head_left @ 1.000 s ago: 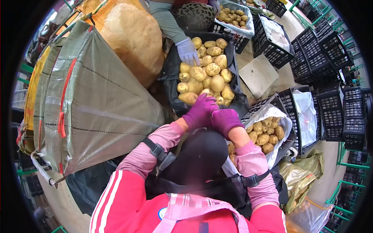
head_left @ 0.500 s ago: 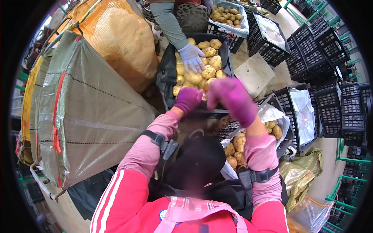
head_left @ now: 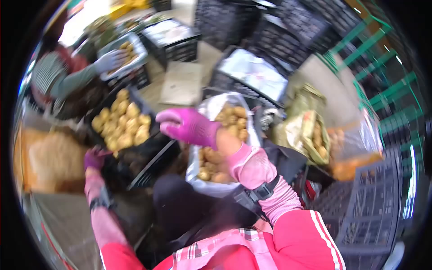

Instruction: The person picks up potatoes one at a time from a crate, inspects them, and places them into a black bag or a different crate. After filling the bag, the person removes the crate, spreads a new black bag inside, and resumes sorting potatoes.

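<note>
The picture is motion-blurred. My right hand (head_left: 189,127), in a purple glove, hovers over a white-lined crate (head_left: 204,182) of potatoes (head_left: 231,118), fingers curled toward the left; whether it holds anything is unclear. My left hand (head_left: 92,158), also gloved in purple, is low at the near edge of a black crate (head_left: 148,173) filled with yellow potatoes (head_left: 121,126). Its grip is hidden by blur.
Another person's grey sleeve and white glove (head_left: 110,59) reach over a further potato crate (head_left: 128,47) at the upper left. A cardboard sheet (head_left: 182,83), a lined crate (head_left: 254,74), stacked black crates (head_left: 288,40), a mesh potato bag (head_left: 315,135) and a tan sack (head_left: 49,157) surround me.
The view has swung sharply right. My right hand moved from the black crate across to the white-lined crate. My left hand stayed by the black crate. The other person's hand shifted to the further crate.
</note>
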A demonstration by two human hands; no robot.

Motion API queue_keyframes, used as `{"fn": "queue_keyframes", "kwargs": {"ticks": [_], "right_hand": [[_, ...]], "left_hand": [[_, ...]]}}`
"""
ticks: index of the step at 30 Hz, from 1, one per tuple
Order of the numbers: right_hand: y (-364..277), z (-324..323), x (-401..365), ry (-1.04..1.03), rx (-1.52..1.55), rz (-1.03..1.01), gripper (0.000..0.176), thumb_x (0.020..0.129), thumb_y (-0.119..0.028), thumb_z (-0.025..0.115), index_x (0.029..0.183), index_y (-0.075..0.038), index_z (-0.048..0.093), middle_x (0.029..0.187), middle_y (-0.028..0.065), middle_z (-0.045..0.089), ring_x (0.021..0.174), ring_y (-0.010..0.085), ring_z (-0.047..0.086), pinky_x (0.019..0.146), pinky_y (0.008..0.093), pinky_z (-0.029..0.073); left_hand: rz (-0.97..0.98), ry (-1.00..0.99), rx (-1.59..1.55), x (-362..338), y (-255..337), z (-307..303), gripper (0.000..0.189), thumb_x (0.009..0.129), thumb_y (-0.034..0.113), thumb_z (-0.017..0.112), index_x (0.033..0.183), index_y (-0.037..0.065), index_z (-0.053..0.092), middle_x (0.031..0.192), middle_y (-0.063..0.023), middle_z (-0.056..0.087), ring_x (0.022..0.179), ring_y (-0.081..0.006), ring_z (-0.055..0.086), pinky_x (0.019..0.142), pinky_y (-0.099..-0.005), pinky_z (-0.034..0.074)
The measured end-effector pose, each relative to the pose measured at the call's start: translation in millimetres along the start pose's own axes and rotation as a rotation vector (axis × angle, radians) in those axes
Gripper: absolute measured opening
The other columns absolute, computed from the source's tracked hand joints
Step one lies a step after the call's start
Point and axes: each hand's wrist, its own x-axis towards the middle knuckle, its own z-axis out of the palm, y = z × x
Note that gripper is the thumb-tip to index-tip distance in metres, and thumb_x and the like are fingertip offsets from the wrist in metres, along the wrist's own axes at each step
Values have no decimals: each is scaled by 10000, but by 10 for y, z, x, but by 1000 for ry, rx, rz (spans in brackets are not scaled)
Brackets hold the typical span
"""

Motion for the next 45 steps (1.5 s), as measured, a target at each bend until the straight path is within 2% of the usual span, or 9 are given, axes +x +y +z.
{"fn": "queue_keyframes", "kwargs": {"ticks": [1,3,7,10,13,24,29,40,45], "right_hand": [[-10,-173,-351,6,33,103,417,936,-352,596,1229,-55,612,1134,155,666,1069,286,635,932,372,487],[61,-543,-1099,166,-224,152,417,940,-362,590,1243,-77,605,1153,154,658,1075,304,631,930,384,489],[-527,-1145,-2497,569,-689,378,358,895,-304,621,1171,-78,635,1126,171,660,1051,351,626,922,414,489],[-1604,-1262,-3258,874,-1051,297,338,831,-140,699,1152,-47,651,1153,140,665,1077,313,632,943,396,480],[-2694,-1204,-3877,1108,-1602,342,332,799,-65,701,1128,-42,661,1114,124,669,1052,301,632,931,397,484],[-3113,-1678,-7180,1533,-1549,759,395,1030,-277,447,1228,14,625,1122,133,693,1069,234,646,937,330,481],[-3117,-1576,-7176,1465,-2005,689,359,1030,-241,430,1158,-5,670,1182,134,685,1061,257,667,898,358,515],[-3995,-1208,-6330,1703,-1659,138,366,964,-298,505,1141,-9,645,1059,91,684,911,251,661,872,386,523],[-3761,-1159,-4993,1290,-1667,-160,264,909,-222,527,1015,-7,637,943,99,658,858,268,649,855,418,525]], "left_hand": [[295,302,208,-94,-356,228,194,862,252,577,966,117,670,979,-109,700,904,-353,661,748,-402,548],[-279,-392,286,-5,-519,-63,260,863,224,567,1082,114,654,1102,-120,674,976,-353,653,820,-389,542],[-790,556,-689,302,396,-898,375,917,235,556,1239,44,544,1221,-160,595,1073,-328,594,923,-391,484],[-665,1005,-1213,433,1832,-1949,480,957,244,547,1356,-8,462,1310,-191,535,1146,-310,551,1000,-393,441],[-298,1074,-784,408,3158,-2625,480,983,191,525,1392,-42,429,1303,-194,526,1170,-275,529,1030,-375,413],[985,-754,-1742,-1360,6419,-3117,509,952,128,578,1413,-13,414,1287,-118,573,1173,-219,569,1018,-338,427],[473,-2180,-1614,-2132,7338,-2993,529,1008,433,485,1436,139,383,1263,-130,579,1174,-197,575,923,-363,510],[433,-2311,-2079,-2433,7372,-3898,644,945,581,519,1354,87,470,1144,-69,645,900,-157,666,736,-357,573],[498,-1416,-2016,-1917,7356,-3658,580,965,481,543,1318,30,445,1145,-144,535,959,-172,539,729,-291,479]]}}
